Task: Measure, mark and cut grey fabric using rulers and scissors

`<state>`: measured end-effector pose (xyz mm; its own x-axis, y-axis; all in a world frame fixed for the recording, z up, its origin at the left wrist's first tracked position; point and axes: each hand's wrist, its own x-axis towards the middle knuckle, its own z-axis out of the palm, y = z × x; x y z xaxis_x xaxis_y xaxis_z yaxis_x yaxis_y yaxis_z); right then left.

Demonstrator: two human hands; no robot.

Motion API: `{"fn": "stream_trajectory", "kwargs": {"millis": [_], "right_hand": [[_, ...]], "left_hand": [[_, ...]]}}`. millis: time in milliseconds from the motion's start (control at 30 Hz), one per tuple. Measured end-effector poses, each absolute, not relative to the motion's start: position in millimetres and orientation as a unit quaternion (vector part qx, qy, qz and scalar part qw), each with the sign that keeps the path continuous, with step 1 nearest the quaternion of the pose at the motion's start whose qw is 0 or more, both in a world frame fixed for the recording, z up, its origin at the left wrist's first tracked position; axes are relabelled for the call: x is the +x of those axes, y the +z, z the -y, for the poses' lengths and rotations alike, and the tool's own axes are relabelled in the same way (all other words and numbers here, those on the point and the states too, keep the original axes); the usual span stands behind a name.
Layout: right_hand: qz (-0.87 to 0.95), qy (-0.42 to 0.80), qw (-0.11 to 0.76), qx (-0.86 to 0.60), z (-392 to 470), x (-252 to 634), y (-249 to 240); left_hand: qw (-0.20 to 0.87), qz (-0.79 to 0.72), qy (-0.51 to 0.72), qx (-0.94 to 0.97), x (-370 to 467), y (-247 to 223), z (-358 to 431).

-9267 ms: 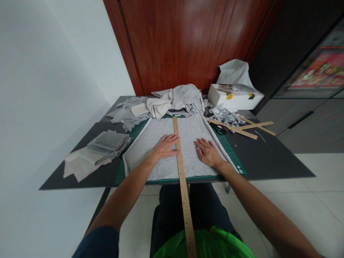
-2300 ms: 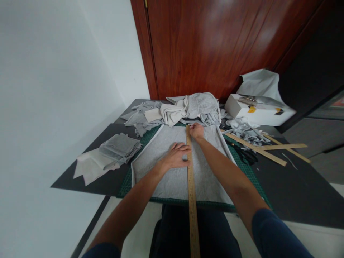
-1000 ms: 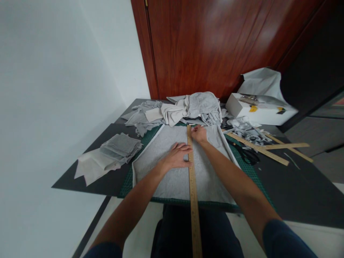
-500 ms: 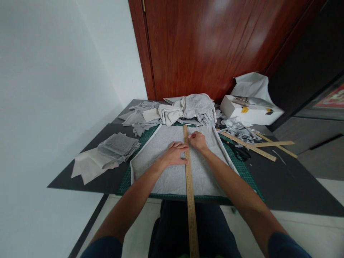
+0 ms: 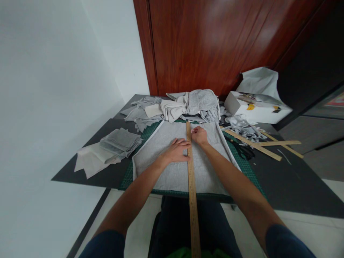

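Note:
Grey fabric (image 5: 158,143) with pale edges is spread over a green cutting mat (image 5: 243,166). A long wooden ruler (image 5: 192,186) lies lengthwise across its middle and sticks out past the table's front edge. My left hand (image 5: 177,150) presses on the ruler and the cloth, its fingers apart and reaching over the ruler. Just right of the ruler's far end, my right hand (image 5: 199,135) is closed in a pinch above the cloth; a small whitish bit shows at its fingertips, too small to name.
Folded grey and cream cloths (image 5: 118,143) lie left on the dark table (image 5: 290,186). Heaped fabric (image 5: 201,104) fills the back. Black scissors (image 5: 243,150), crossed wooden rulers (image 5: 266,150), scraps (image 5: 242,127) and a white box (image 5: 258,109) are at the right.
The view has shifted slightly, so the table sits a little higher and further right. Both hands keep nearly the same places by the ruler.

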<state>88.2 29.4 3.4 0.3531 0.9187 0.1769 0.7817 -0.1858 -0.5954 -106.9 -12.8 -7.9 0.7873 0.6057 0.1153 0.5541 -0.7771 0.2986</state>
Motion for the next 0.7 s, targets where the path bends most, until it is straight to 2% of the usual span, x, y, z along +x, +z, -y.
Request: {"fn": "stream_trajectory", "kwargs": {"millis": [433,700], "right_hand": [[0.560,0.154,0.297,-0.758,32.7,85.3,4.2],[0.564,0.149,0.303,-0.753,33.2,88.7,13.8]], "left_hand": [[0.121,-0.318,0.079,0.937,-107.3,0.0,12.6],[0.130,-0.329,0.068,0.933,-106.2,-1.0,11.9]]}}
